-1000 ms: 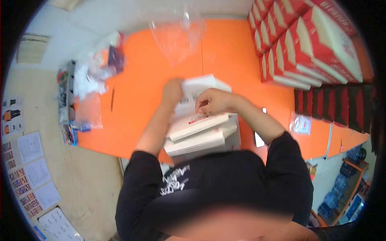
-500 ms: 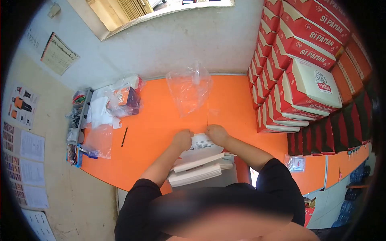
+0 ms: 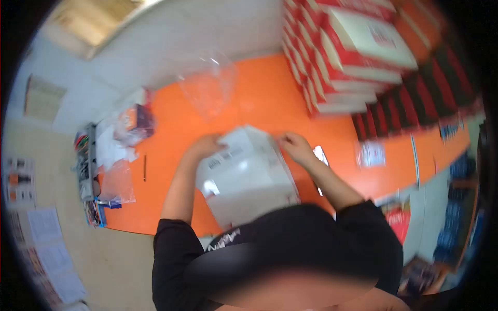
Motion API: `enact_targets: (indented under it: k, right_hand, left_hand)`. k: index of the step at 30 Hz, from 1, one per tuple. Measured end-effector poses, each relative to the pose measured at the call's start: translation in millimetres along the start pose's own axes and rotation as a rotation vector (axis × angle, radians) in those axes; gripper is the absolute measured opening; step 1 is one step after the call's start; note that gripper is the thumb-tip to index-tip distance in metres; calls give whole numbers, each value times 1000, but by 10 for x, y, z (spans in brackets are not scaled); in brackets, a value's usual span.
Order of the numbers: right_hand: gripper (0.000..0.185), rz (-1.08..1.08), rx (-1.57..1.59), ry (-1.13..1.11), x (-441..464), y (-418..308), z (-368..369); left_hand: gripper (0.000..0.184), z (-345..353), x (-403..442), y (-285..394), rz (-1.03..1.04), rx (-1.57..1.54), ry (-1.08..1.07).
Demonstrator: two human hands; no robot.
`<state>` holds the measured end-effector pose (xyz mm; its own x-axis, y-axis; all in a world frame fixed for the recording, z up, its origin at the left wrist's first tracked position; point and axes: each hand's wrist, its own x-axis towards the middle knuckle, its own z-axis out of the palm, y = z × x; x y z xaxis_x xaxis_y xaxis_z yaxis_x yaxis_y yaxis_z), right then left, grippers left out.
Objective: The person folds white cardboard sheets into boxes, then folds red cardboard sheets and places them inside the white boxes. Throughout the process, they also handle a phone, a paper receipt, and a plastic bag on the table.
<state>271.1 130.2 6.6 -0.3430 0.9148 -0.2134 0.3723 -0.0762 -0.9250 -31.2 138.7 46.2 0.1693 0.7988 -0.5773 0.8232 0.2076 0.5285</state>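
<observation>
Sheet [image 3: 246, 179]: pale, centre of the frame, near us, likely so both hands reach its far corners.
Left hand [image 3: 206, 145]: at its upper-left edge, seemingly steadying it; we cannot tell if gripping.
Right hand [image 3: 294, 147]: curled by the upper-right edge, grip unclear.
Boxes [image 3: 358, 44]: stacked upper right, perhaps to give us room.

Red-and-white box stack [image 3: 358, 54]: lettering smeared, top cut off by frame edge. Print on pale packaging [image 3: 246, 173] blurred; its near end hidden behind black shirt [image 3: 290, 233]. 1 phone [image 3: 321, 155], middle covered by right forearm [image 3: 332, 181]. Wall papers [image 3: 49, 251]: text illegible.
</observation>
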Motion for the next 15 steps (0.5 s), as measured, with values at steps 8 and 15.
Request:
enact_targets:
  k: [8,15]
  right_hand:
    - [68,-100,299,252,-1426,131,120]
    - [82,-276,1257,-294,-1499,484,513]
  left_hand:
    - [27,-37,-1827,125,229,-169,568]
    - [53,187,-3312,-1175,297,-661,1031]
